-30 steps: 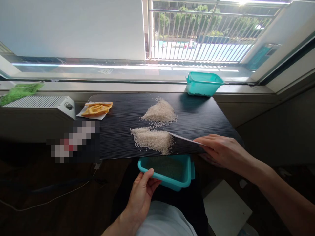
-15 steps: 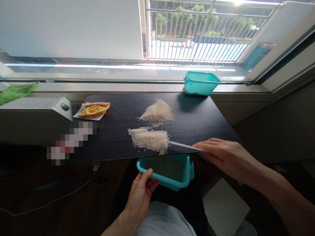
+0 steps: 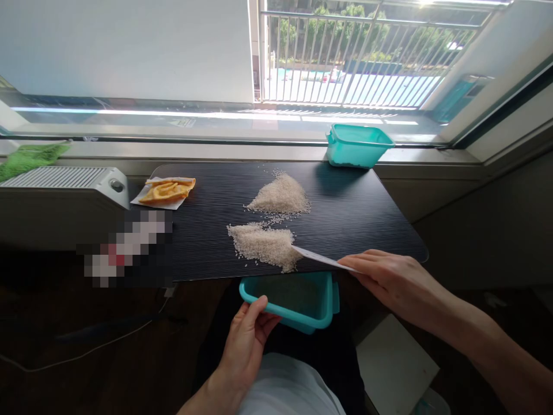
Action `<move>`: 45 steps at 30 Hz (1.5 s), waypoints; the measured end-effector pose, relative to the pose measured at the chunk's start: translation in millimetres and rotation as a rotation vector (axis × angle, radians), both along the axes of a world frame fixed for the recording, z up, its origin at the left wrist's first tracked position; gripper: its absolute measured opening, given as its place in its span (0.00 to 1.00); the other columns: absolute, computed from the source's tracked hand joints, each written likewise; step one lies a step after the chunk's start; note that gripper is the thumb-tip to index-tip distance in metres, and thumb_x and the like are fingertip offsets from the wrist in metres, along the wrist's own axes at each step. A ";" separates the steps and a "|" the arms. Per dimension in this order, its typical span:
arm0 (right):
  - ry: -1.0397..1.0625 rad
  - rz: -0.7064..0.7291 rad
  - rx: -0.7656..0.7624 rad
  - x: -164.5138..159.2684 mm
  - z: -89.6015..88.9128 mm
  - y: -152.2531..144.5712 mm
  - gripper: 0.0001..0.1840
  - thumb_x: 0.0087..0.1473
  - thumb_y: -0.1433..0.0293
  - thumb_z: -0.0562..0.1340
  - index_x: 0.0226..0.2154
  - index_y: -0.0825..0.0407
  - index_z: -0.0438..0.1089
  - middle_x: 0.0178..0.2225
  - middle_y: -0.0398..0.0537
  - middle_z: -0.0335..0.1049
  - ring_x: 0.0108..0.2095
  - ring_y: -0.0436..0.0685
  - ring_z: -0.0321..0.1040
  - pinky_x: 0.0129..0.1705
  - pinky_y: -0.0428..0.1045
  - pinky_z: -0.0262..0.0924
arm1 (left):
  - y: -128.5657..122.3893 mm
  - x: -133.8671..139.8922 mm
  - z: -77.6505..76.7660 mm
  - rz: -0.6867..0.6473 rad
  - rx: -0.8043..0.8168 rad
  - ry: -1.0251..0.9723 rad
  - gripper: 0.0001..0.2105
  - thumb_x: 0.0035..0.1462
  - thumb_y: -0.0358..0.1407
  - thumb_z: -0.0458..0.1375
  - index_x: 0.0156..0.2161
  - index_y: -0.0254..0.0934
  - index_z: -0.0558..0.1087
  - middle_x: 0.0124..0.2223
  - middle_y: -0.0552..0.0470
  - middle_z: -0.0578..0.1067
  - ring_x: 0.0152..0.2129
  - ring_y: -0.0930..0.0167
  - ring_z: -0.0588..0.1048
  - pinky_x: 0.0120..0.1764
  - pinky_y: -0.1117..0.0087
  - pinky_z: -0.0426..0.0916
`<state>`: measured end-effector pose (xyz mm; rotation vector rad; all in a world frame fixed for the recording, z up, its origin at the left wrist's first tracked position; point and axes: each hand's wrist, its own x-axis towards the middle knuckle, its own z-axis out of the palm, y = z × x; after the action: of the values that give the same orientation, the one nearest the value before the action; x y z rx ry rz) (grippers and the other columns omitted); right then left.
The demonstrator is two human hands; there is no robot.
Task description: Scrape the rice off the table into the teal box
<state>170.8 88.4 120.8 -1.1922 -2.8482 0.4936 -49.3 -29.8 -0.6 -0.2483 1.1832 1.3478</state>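
Two heaps of white rice lie on the dark table (image 3: 207,196): a far heap (image 3: 280,194) and a near heap (image 3: 261,243) close to the front edge. My right hand (image 3: 384,274) grips a thin, flat white card (image 3: 319,257), whose far end touches the right side of the near heap. Below the table's front edge, my left hand (image 3: 248,331) holds a turquoise plastic bin (image 3: 302,319) by its near rim, thumb on top. The bin's inside is in shadow, so its contents are hard to make out.
A second turquoise bin (image 3: 358,147) stands at the table's back right corner by the window. A folded yellow-orange cloth (image 3: 166,191) on white paper lies at the back left. A white heater (image 3: 64,196) with a green cloth (image 3: 32,159) stands left. A white board (image 3: 397,363) sits low right.
The card in my right hand has tilted, so more of its flat face shows, with its tip still at the near heap. My left hand and the bin are nearly still.
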 end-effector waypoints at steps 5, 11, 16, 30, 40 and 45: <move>0.017 0.028 -0.092 2.2 8.9 -21.4 0.17 0.63 0.68 0.50 0.38 0.46 0.75 0.39 0.46 0.78 0.37 0.54 0.73 0.36 0.47 0.65 | 0.1 -0.7 -0.9 -0.017 0.006 0.000 0.04 0.56 0.25 0.59 0.32 0.34 0.71 0.27 0.52 0.79 0.23 0.74 0.78 0.34 0.70 0.76; 0.018 0.000 -0.012 1.4 12.3 -2.5 0.18 0.63 0.68 0.50 0.45 0.45 0.75 0.42 0.46 0.78 0.40 0.55 0.73 0.38 0.46 0.63 | -1.7 -1.8 -1.9 -0.018 -0.005 0.014 0.04 0.56 0.24 0.58 0.32 0.34 0.71 0.27 0.51 0.78 0.23 0.73 0.78 0.33 0.70 0.76; -0.080 -0.079 0.162 -14.6 -2.2 42.4 0.19 0.63 0.68 0.50 0.45 0.45 0.75 0.43 0.47 0.78 0.42 0.58 0.73 0.38 0.48 0.61 | -4.2 -3.9 -0.8 0.016 0.005 0.015 0.06 0.56 0.24 0.58 0.30 0.34 0.70 0.26 0.52 0.78 0.22 0.74 0.77 0.33 0.70 0.76; -0.018 0.031 -0.026 -15.2 0.3 -8.7 0.14 0.62 0.72 0.52 0.36 0.46 0.74 0.39 0.43 0.78 0.37 0.53 0.72 0.35 0.46 0.61 | -2.9 -6.0 -3.7 0.022 -0.005 0.023 0.04 0.55 0.24 0.59 0.32 0.35 0.71 0.26 0.52 0.78 0.23 0.74 0.77 0.33 0.70 0.76; -0.048 -0.009 0.019 -12.6 11.5 5.5 0.18 0.64 0.68 0.50 0.45 0.46 0.75 0.42 0.46 0.78 0.41 0.56 0.73 0.39 0.47 0.61 | -4.0 -6.2 -2.0 0.023 0.002 0.030 0.05 0.53 0.25 0.61 0.33 0.34 0.71 0.27 0.52 0.78 0.23 0.73 0.77 0.33 0.70 0.76; -0.126 -0.076 0.148 -27.7 -3.3 44.4 0.18 0.62 0.68 0.51 0.43 0.46 0.76 0.41 0.46 0.78 0.40 0.57 0.73 0.36 0.46 0.59 | -6.2 -8.9 0.0 0.043 0.008 0.032 0.05 0.52 0.25 0.61 0.31 0.34 0.71 0.26 0.53 0.78 0.22 0.73 0.77 0.33 0.71 0.77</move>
<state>143.0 132.7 117.5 -1.3437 -2.8675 0.2072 -58.1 -36.0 -0.6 -0.2487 1.2046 1.3982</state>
